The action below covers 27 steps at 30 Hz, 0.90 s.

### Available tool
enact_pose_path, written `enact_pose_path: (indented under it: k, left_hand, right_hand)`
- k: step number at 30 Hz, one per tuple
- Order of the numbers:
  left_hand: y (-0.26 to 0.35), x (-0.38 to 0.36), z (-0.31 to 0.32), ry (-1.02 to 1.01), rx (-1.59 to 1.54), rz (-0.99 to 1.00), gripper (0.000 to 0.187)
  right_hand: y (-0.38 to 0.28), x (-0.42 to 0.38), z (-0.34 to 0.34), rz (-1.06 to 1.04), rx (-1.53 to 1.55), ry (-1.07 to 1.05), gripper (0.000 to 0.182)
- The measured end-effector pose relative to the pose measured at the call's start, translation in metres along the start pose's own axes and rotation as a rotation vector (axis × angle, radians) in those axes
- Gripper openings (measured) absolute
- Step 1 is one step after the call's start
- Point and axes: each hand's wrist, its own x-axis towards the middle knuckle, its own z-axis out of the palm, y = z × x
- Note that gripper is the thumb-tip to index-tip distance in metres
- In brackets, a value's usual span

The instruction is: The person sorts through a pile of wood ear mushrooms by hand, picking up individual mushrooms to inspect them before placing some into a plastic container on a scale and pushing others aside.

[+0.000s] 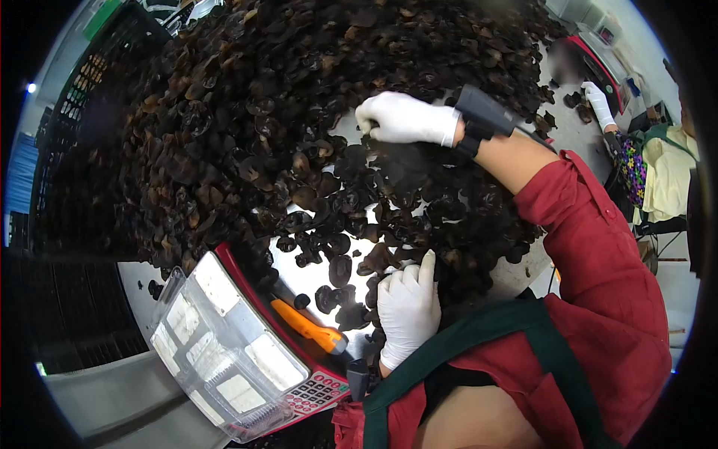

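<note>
A broad heap of dark brown wood ear mushrooms (247, 97) covers most of the worktop. Over its nearer part, my right hand (407, 118), in a white glove, has its fingers curled in. Whatever those fingers hold is hidden. My left hand (409, 307), also gloved, rests low over the pale surface, fingers bent and closed, thumb pointing forward. Loose wood ear pieces (378, 259) lie right at its fingertips, and what is under them cannot be made out. More single pieces (340, 271) are scattered left of this hand.
A red weighing scale (327, 389) with a keypad and clear plastic cover stands at lower left. Beside it lies an orange-handled tool (307, 325). A black crate (86, 82) borders the heap. At right, another person's gloved hand (597, 103) is near a second red scale (602, 71).
</note>
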Motion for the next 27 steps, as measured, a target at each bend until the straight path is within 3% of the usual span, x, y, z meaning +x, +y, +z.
enact_pose_path:
  k: [2, 6, 9, 12, 16, 18, 19, 21, 23, 25, 27]
  left_hand:
    - [0.0, 0.0, 0.0, -0.001, -0.007, 0.009, 0.05]
    - [0.001, 0.0, -0.001, -0.002, -0.016, 0.011, 0.051]
    - [0.001, 0.001, -0.002, 0.0, -0.048, 0.013, 0.051]
    - [0.0, 0.001, -0.002, 0.008, -0.025, 0.024, 0.051]
    - [0.0, 0.001, 0.0, 0.016, -0.048, 0.017, 0.05]
    - [-0.001, 0.0, 0.0, 0.014, -0.052, 0.019, 0.05]
    - [-0.001, 0.0, 0.001, 0.022, -0.057, 0.024, 0.05]
    - [-0.001, 0.0, 0.001, 0.03, -0.064, 0.029, 0.05]
    - [0.0, -0.001, 0.001, 0.013, -0.039, 0.008, 0.05]
    - [-0.001, -0.001, 0.003, 0.02, -0.036, 0.013, 0.05]
    - [-0.001, -0.001, 0.003, 0.027, -0.035, 0.019, 0.05]
  right_hand:
    - [0.013, 0.003, -0.011, 0.011, 0.137, 0.096, 0.003]
    - [0.021, 0.007, -0.044, 0.335, 0.207, 0.154, 0.019]
    - [0.047, 0.009, -0.035, 0.284, 0.099, 0.302, 0.017]
    - [0.058, -0.002, -0.012, 0.209, -0.155, 0.245, 0.023]
    - [0.065, -0.01, -0.012, 0.138, -0.109, 0.261, 0.026]
    - [0.068, -0.01, -0.027, 0.19, -0.104, -0.004, 0.024]
    - [0.05, -0.013, -0.039, 0.194, -0.106, -0.002, 0.024]
    - [0.004, -0.019, -0.059, 0.454, 0.116, 0.043, 0.025]
    - [0.023, -0.011, -0.046, 0.445, 0.136, 0.046, 0.029]
    - [0.034, -0.003, -0.027, 0.285, 0.037, 0.116, 0.04]
    - [0.027, -0.002, -0.02, 0.337, 0.006, 0.018, 0.05]
